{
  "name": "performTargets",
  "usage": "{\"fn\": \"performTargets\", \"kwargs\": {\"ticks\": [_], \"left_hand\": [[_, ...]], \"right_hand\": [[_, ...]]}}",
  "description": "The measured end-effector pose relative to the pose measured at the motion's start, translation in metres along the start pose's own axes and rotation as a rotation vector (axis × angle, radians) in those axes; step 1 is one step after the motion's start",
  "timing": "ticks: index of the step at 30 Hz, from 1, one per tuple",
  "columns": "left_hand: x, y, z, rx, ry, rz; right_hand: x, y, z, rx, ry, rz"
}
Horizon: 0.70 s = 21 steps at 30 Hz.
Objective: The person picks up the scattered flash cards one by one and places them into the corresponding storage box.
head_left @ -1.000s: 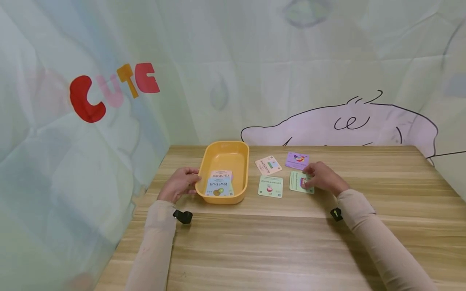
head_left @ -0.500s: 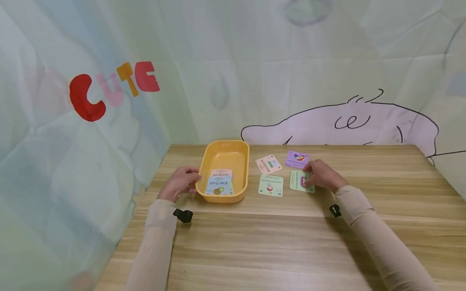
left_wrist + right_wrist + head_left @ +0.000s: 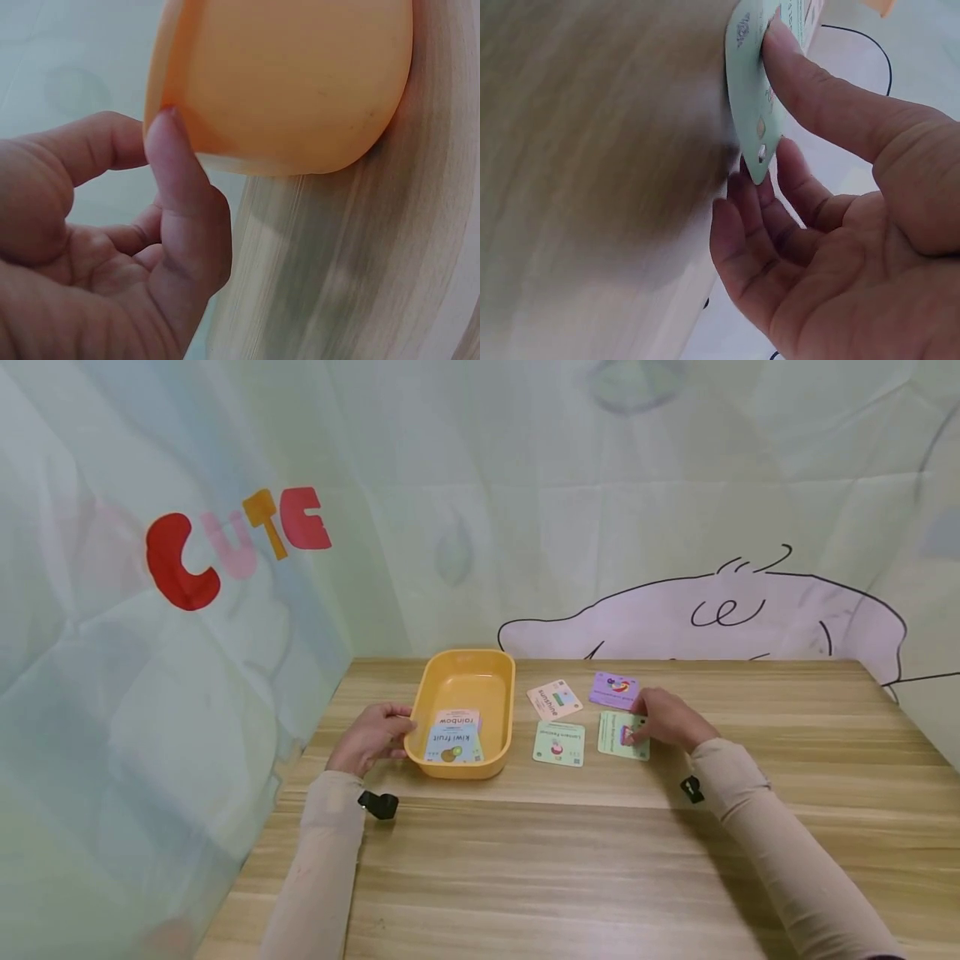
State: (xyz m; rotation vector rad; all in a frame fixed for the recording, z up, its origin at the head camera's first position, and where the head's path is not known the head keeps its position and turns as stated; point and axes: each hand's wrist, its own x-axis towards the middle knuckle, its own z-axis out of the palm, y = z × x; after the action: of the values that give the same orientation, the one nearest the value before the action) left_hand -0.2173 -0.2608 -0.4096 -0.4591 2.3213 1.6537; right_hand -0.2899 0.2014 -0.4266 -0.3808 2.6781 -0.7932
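A wood-grained table [image 3: 525,877] meets a creased, pale green fabric backdrop [image 3: 450,460] along its far edge. Past the left edge hangs a similar side sheet [image 3: 97,710], bearing colourful letters [image 3: 240,560] spelling CUTE. A black-outlined lilac cartoon figure [image 3: 660,627] shows behind the far edge, towards the right corner.

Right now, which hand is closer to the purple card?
Right. The right hand is just beside the purple card; the left hand is farther left, holding the yellow tray.
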Motion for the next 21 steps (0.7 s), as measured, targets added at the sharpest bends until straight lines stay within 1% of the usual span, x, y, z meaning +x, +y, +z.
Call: {"fn": "performTargets", "kwargs": {"ticks": [4, 8, 13, 17, 21], "left_hand": [[0.0, 0.0, 0.0, -0.005, -0.005, 0.006], [0.0, 0.0, -0.001, -0.005, -0.014, 0.017], [0.0, 0.0, -0.001, -0.004, -0.011, 0.024], [0.0, 0.0, 0.0, -0.001, -0.006, 0.016], [0.0, -0.001, 0.001, -0.005, -0.003, 0.004]], "right_hand": [[0.001, 0.003, -0.001, 0.03, -0.013, 0.003], [0.001, 0.008, -0.002, 0.051, -0.028, -0.024], [0.0, 0.011, -0.004, 0.111, -0.051, -0.035], [0.001, 0.012, -0.004, 0.173, -0.068, -0.009], [0.001, 0.013, -0.004, 0.259, -0.087, 0.009]]}}
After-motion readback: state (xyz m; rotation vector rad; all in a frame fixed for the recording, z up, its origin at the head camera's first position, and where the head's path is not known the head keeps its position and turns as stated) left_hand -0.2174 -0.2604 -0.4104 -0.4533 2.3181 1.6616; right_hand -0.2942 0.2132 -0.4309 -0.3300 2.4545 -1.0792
